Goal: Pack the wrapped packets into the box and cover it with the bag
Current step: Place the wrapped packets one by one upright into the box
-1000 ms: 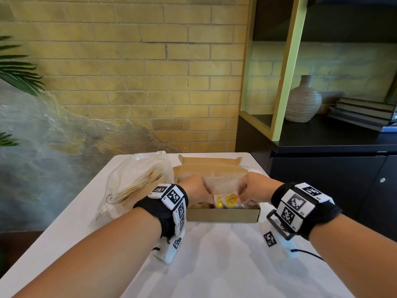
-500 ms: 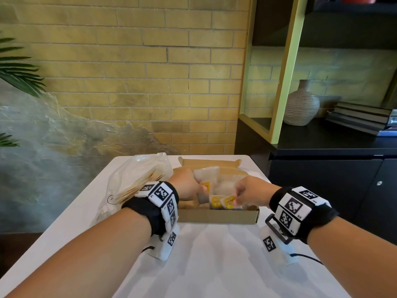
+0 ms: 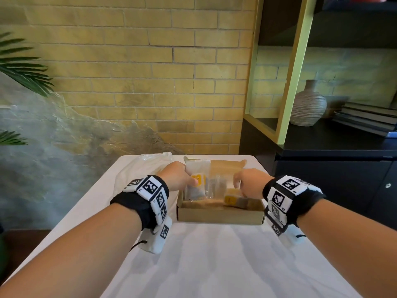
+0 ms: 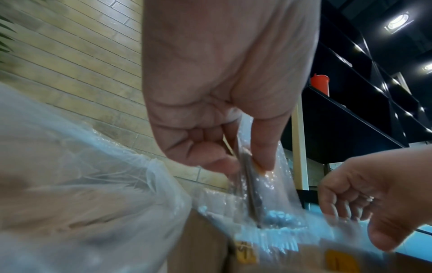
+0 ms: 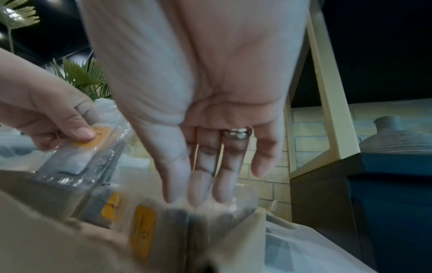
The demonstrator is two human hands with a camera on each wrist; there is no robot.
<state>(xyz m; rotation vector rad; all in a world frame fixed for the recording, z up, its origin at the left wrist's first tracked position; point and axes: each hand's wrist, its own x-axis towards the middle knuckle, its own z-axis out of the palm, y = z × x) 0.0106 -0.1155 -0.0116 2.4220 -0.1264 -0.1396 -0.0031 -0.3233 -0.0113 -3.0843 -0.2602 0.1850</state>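
An open cardboard box (image 3: 221,215) sits on the white table (image 3: 214,265). My left hand (image 3: 179,178) pinches a clear wrapped packet (image 3: 196,181) with a yellow label, held upright over the box's left half; thumb and fingers (image 4: 261,158) squeeze its plastic. My right hand (image 3: 250,183) hovers over the box's right side with straight fingers (image 5: 201,184) pointing down at wrapped packets (image 5: 142,230) that lie in the box. One yellow-labelled packet (image 3: 233,197) lies beneath it. A clear plastic bag (image 3: 137,177) lies left of the box.
A brick wall stands behind the table. A dark cabinet (image 3: 335,175) with a ribbed vase (image 3: 308,106) and stacked books (image 3: 369,119) is on the right. Palm leaves (image 3: 23,69) hang at the left. The box's rear flap (image 3: 227,165) stands open.
My left hand has lifted one packet upright and away from the others. My right hand has let go of the packets and opened its fingers over the box.
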